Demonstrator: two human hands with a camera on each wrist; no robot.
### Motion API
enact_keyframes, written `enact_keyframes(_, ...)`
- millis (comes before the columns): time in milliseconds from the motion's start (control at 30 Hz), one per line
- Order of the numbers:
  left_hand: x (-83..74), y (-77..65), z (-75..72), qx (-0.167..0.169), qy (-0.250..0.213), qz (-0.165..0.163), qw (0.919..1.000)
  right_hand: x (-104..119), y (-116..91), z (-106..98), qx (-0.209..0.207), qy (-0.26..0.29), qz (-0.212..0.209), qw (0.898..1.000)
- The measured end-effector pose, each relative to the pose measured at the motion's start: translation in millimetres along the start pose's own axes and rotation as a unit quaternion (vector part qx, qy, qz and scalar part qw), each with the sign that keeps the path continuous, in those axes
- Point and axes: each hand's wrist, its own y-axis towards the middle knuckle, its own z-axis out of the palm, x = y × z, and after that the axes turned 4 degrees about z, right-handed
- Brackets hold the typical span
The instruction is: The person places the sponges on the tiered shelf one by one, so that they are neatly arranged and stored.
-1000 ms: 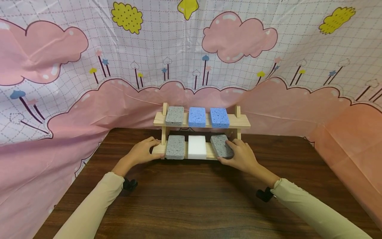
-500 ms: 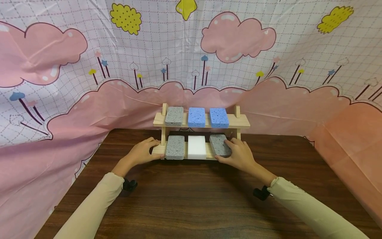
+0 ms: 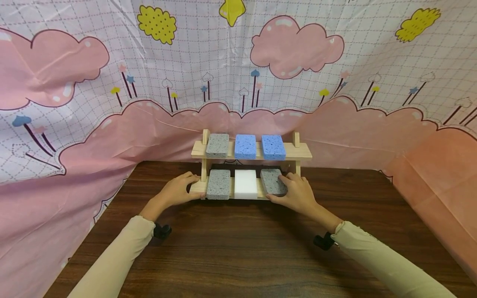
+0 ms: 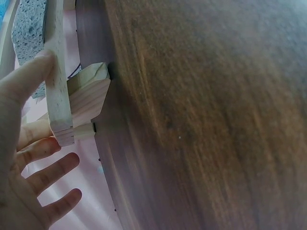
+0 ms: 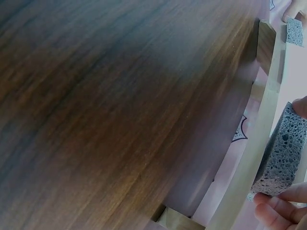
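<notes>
A two-tier wooden rack (image 3: 298,153) stands at the back of the table. My left hand (image 3: 179,190) grips the left end of its lower board (image 4: 58,96), thumb on the front edge and fingers behind. At the right end of that board my right hand (image 3: 298,193) holds a grey sponge (image 3: 271,182) between thumb and fingers. The sponge sits slightly turned, and in the right wrist view it looks tilted against the board. Left of it on the same tier are a white sponge (image 3: 245,184) and another grey sponge (image 3: 218,184).
On the upper tier lie a grey sponge (image 3: 218,145) and two blue sponges, one in the middle (image 3: 245,146) and one at the right (image 3: 273,147). A printed cloth (image 3: 238,99) hangs behind the dark wooden table (image 3: 238,248).
My right hand has shifted slightly left along the lower tier, bringing the grey sponge closer to the white one. The left hand has stayed on the rack.
</notes>
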Motion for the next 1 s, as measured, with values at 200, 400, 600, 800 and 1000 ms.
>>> enact_keyframes(200,1.0,-0.1,1.5,0.001,-0.001,-0.001,1.0000,0.6,-0.9,1.7,-0.009,-0.001,-0.002,1.000)
enact_keyframes(400,1.7,-0.4,2.2,0.002,0.000,-0.002,1.0000,0.7,-2.7,3.1,-0.006,-0.002,0.006,1.000)
enact_keyframes(600,2.9,0.0,3.7,-0.004,-0.005,0.002,1.0000,0.3,-4.5,4.0,-0.015,-0.006,0.002,1.000)
enact_keyframes(800,3.3,0.3,3.6,-0.009,-0.003,0.005,0.9999,1.1,-4.8,5.0,-0.016,-0.013,0.004,1.000)
enact_keyframes(1000,2.9,0.3,3.0,-0.009,-0.003,0.005,0.9999,2.1,-5.7,5.1,-0.015,-0.009,0.008,1.000)
